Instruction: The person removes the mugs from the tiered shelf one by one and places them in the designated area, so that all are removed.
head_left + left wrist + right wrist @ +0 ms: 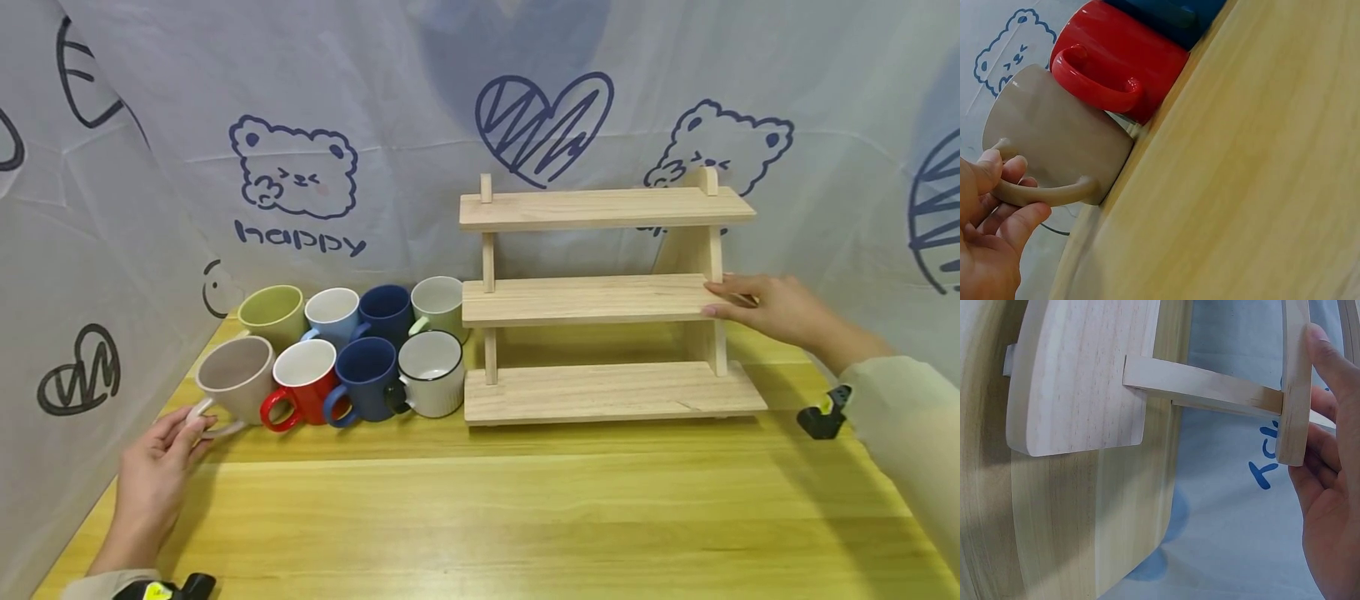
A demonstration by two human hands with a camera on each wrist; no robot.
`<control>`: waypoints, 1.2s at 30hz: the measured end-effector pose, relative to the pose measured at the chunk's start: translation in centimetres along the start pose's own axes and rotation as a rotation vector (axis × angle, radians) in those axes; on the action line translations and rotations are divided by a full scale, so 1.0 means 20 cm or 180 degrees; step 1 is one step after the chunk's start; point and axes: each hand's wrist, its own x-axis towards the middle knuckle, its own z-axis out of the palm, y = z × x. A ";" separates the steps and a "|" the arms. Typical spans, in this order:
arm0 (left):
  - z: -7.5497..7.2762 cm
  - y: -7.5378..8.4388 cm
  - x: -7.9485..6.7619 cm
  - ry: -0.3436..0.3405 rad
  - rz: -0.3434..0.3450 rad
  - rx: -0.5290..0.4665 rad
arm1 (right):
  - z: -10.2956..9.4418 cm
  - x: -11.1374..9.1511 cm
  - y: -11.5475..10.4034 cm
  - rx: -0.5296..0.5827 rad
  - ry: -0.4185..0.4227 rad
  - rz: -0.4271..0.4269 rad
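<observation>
At the left end of the front row of mugs stands a beige mug point(238, 382). My left hand point(159, 467) grips its handle point(1047, 195) with thumb and fingers, and the mug's base appears to rest on the table. Right beside it is a red mug point(309, 379), its handle turned toward me. A three-tier wooden shelf point(585, 302) stands to the right of the mugs, its tiers bare. My right hand point(776, 310) holds the right end of the middle tier point(1296, 381), thumb on one face and fingers behind.
Along the front row follow a blue mug point(367, 379) and a white mug with a black rim point(431, 375). Behind stand a green mug point(272, 312), a light blue mug point(333, 315), a navy mug point(386, 312) and a pale green mug point(439, 304). A printed cloth point(420, 167) hangs behind the wooden table point(480, 525).
</observation>
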 end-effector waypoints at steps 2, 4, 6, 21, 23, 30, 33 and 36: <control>0.00 0.00 0.00 -0.0003 -0.0004 -0.0052 | 0.00 0.00 0.00 0.0012 0.0010 -0.0008; 0.01 0.00 0.00 -0.0006 -0.0006 -0.0072 | 0.00 -0.01 0.01 0.0021 0.0017 -0.0009; 0.01 0.00 0.01 -0.0020 0.0000 -0.0037 | 0.00 -0.01 0.01 0.0030 0.0020 -0.0004; -0.02 0.03 0.00 -0.0345 0.0003 0.0401 | 0.01 0.01 0.01 0.0054 -0.0022 0.0035; -0.03 0.04 0.00 -0.0362 -0.0026 0.0696 | 0.01 0.01 0.00 0.0070 -0.0030 0.0029; -0.04 0.08 0.00 -0.0295 0.0123 0.2316 | 0.02 0.02 -0.03 0.0087 -0.0047 -0.0052; -0.05 0.11 0.00 -0.0231 0.0296 0.2601 | 0.02 0.02 -0.02 0.0071 -0.0063 -0.0075; -0.04 0.15 0.00 -0.0204 0.0490 0.2663 | 0.02 0.02 -0.02 0.0075 -0.0061 -0.0082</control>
